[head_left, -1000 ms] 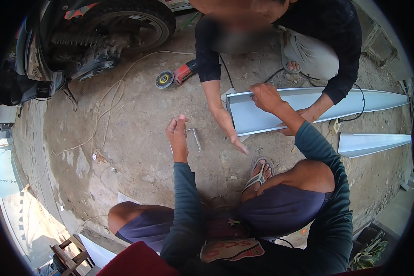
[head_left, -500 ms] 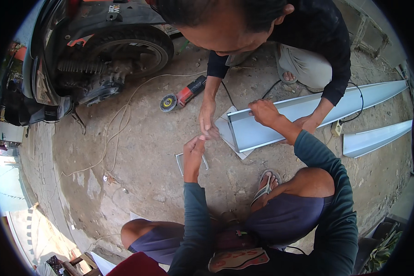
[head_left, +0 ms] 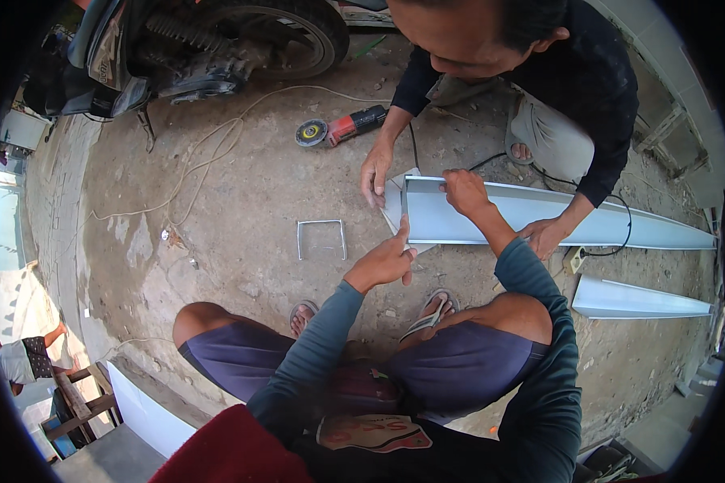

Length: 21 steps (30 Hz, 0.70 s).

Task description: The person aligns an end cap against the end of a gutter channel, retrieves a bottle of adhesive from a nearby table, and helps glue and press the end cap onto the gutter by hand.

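Observation:
A long, pale metal gutter channel (head_left: 507, 211) lies across the ground from the middle to the far right. My right hand (head_left: 466, 193) is closed on its far rim near the left end. At the near corner of that end, my left hand (head_left: 383, 259) stretches out its index finger, its tip at the edge; the other fingers are partly curled and hold nothing visible. A co-worker opposite has one hand (head_left: 374, 171) beside the gutter's end and the other hand (head_left: 546, 237) at its near rim. Beneath the end is a pale flat tile (head_left: 394, 197).
A red-and-black angle grinder (head_left: 342, 127) lies beyond the gutter's end. A thin U-shaped metal piece (head_left: 321, 222) rests left of my left hand. A shorter channel (head_left: 632, 299) is at right, near a cable socket (head_left: 573, 259). A motorbike (head_left: 217, 56) stands far left; cords cross the ground.
My left hand has moved right, away from the co-worker's hand, to the gutter's end corner. The co-worker's hand has drawn back. My right hand stays on the far rim; the view has shifted.

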Each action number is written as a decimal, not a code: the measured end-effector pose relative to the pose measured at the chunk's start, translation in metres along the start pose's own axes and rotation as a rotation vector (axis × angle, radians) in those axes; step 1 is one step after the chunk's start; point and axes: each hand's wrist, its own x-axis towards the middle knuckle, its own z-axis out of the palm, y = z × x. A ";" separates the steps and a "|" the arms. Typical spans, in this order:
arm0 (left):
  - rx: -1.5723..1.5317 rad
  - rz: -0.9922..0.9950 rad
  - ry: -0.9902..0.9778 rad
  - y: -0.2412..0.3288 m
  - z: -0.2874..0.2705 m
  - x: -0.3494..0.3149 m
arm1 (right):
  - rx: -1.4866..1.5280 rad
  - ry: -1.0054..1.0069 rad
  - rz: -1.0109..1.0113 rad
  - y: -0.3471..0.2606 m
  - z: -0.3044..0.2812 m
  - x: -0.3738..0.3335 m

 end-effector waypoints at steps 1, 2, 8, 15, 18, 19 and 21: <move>0.024 -0.014 -0.036 0.000 0.007 -0.004 | -0.010 -0.002 -0.024 -0.001 -0.001 0.000; 0.012 -0.011 -0.016 0.001 0.013 -0.006 | -0.015 -0.005 -0.012 0.000 -0.002 0.000; 0.494 -0.044 0.145 -0.007 0.047 -0.003 | -0.011 0.009 -0.028 0.002 0.003 0.000; 0.529 -0.120 0.197 0.025 0.004 0.033 | -0.015 0.021 -0.021 0.008 0.001 -0.003; 0.428 -0.157 0.344 0.000 -0.020 0.039 | 0.010 0.007 -0.019 -0.002 0.000 0.001; 0.326 -0.178 0.471 -0.008 -0.028 0.037 | 0.017 0.009 -0.003 0.001 0.003 -0.001; 0.371 -0.235 0.498 -0.030 -0.048 0.013 | -0.033 0.315 -0.168 0.007 0.011 -0.007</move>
